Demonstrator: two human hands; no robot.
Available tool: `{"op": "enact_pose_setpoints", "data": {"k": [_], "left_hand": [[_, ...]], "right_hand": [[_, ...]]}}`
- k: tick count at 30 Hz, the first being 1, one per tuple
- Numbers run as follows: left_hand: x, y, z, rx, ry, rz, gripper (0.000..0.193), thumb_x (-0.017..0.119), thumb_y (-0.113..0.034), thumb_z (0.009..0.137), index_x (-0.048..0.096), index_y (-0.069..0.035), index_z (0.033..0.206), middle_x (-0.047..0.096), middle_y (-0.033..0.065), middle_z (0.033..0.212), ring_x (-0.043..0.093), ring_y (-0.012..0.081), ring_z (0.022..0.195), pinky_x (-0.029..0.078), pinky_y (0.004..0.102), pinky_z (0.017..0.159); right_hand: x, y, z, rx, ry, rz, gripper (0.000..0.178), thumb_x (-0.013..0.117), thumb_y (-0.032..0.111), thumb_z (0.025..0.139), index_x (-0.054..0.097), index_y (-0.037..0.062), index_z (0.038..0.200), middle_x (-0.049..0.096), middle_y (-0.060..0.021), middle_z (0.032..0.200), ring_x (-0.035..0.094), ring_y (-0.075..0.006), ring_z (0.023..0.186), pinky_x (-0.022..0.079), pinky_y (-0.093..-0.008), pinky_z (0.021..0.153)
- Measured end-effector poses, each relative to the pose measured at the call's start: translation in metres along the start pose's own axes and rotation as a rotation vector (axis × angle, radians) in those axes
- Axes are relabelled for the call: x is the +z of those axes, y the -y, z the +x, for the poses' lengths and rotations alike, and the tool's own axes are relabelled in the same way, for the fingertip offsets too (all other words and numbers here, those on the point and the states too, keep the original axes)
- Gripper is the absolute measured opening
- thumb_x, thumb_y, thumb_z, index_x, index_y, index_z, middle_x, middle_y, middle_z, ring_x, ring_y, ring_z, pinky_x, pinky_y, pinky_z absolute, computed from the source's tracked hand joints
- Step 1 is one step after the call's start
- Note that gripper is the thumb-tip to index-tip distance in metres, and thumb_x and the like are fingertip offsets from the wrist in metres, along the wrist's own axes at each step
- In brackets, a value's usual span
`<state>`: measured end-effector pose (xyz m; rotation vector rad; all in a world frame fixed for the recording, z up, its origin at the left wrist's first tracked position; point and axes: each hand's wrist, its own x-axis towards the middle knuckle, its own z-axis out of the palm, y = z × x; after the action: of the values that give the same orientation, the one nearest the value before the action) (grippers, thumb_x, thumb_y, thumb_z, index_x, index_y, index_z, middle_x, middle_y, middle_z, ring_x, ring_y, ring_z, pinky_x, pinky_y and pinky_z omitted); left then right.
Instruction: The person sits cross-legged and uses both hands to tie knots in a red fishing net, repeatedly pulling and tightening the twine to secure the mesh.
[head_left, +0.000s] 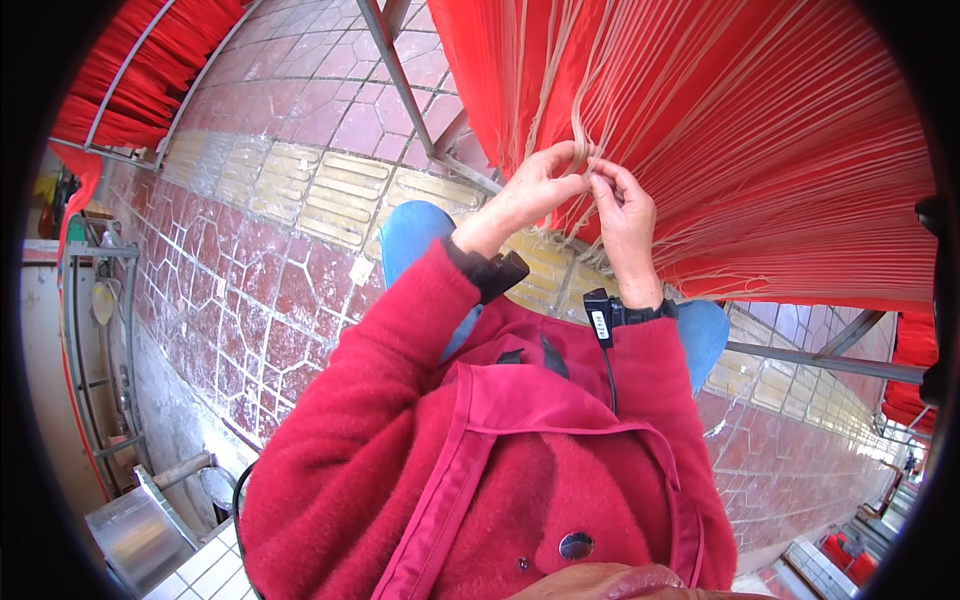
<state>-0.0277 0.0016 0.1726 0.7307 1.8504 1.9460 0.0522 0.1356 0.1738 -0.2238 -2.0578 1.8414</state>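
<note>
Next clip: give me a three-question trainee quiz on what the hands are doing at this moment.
1. True or false: both hands meet at the pale strands.
2. What colour is the thread sheet behind the hands? A red, B green, C black.
3. What covers the ground?

Key:
1. True: the left hand and right hand pinch the pale strands together.
2. A: the thread sheet is red.
3. Reddish hexagonal paving tiles.

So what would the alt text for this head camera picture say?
Both hands, left hand and right hand, pinch pale cords among stretched red threads. The person wears a red fleece jacket and sits above a tiled pavement.
</note>
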Motion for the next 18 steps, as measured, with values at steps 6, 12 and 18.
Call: {"op": "enact_pose_setpoints", "data": {"k": [6,12,18], "left_hand": [[0.019,-0.013,-0.010,-0.208,0.054,-0.508,0.023,0.066,-0.020,0.094,0.065,-0.005,0.111,0.065,0.0021,0.101,0.061,0.0102,0.094,0.049,0.0257,0.087],[0.024,-0.015,-0.010,-0.256,0.081,-0.500,0.019,0.067,-0.022,0.093,0.065,-0.006,0.104,0.062,-0.0031,0.086,0.055,0.0041,0.075,0.045,0.0206,0.067],[0.021,-0.020,-0.011,-0.215,-0.013,-0.414,0.020,0.063,-0.024,0.095,0.064,-0.006,0.104,0.063,-0.0023,0.087,0.057,0.0049,0.075,0.045,0.0214,0.067]], "right_hand": [[-0.016,0.011,-0.018,0.002,-0.026,0.015,0.012,0.068,0.011,0.092,0.065,0.0003,0.097,0.068,-0.0022,0.083,0.060,-0.0056,0.074,0.049,-0.0231,0.067],[-0.025,0.017,-0.019,-0.013,0.021,-0.096,0.014,0.068,0.013,0.092,0.062,0.0010,0.089,0.065,0.0002,0.075,0.055,-0.0044,0.069,0.046,-0.0226,0.063],[-0.019,0.021,-0.023,-0.121,0.023,0.044,0.010,0.062,0.007,0.095,0.064,0.0014,0.103,0.064,0.0000,0.098,0.057,-0.0062,0.088,0.047,-0.0218,0.078]]}}
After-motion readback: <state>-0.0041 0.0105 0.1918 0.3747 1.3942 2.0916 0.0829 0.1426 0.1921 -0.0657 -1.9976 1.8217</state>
